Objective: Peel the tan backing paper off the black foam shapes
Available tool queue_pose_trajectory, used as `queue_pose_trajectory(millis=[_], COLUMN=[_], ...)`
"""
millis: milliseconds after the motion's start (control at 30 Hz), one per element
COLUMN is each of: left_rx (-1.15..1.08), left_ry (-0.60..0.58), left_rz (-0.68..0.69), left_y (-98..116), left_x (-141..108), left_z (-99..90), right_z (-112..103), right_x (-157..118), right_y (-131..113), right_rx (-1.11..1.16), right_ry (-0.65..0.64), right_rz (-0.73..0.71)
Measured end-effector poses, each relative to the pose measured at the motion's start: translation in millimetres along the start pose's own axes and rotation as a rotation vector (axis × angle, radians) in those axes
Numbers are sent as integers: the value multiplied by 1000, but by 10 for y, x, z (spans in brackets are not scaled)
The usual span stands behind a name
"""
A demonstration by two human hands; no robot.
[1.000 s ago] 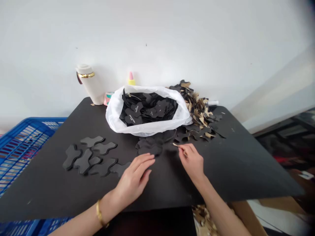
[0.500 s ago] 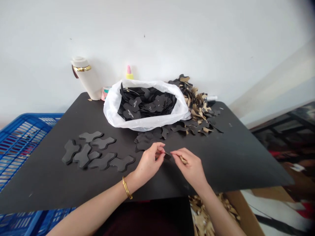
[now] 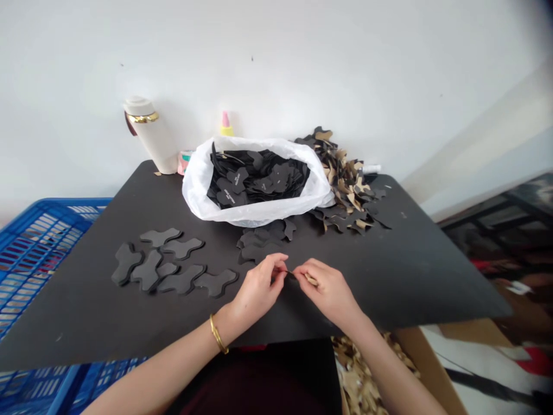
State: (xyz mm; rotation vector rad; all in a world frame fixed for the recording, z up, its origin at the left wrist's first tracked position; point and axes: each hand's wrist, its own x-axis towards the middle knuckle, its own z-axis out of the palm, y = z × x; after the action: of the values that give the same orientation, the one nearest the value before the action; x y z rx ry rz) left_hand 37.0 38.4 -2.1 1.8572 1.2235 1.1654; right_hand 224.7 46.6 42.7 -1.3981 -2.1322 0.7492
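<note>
My left hand (image 3: 259, 288) pinches a small, thin black piece (image 3: 290, 273) between thumb and fingertips, held nearly edge-on above the table's front. At the piece's other edge, my right hand (image 3: 332, 294) has its thumb and forefinger closed. A crumpled tan paper scrap (image 3: 311, 280) is tucked in the right hand's curled fingers. Just beyond the left hand lies a loose heap of black cut pieces (image 3: 259, 237). Left of it, thicker black three-lobed pads (image 3: 179, 280) rest in small stacks. The exact outline of the held piece is hidden.
On the black table (image 3: 410, 271) stands a white plastic bag (image 3: 254, 214) full of black pieces. Black and tan scraps (image 3: 345, 184) pile up right of it. A white tumbler (image 3: 151, 141) stands back left; a blue crate (image 3: 38, 230) and a cardboard box (image 3: 432, 369) sit below.
My right hand has moved left, closing the gap to the black piece in my left hand. The piece now appears more edge-on. The view has shifted slightly.
</note>
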Motion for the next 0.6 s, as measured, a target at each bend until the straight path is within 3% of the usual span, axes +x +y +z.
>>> queue_pose_trajectory(millis=[200, 300, 467, 600], left_rx=[-45, -61, -32, -82], left_ry=[-48, -102, -107, -67], left_rz=[71, 128, 173, 190], left_y=[-15, 14, 42, 16], left_x=[-80, -103, -228, -395], left_z=[-35, -80, -99, -84], right_z=[5, 49, 175, 323], right_x=[34, 23, 28, 44], right_y=[-7, -37, 26, 213], right_rx=[296, 365, 300, 560], right_ry=[-185, -206, -50, 68], right_rz=[209, 273, 264, 481])
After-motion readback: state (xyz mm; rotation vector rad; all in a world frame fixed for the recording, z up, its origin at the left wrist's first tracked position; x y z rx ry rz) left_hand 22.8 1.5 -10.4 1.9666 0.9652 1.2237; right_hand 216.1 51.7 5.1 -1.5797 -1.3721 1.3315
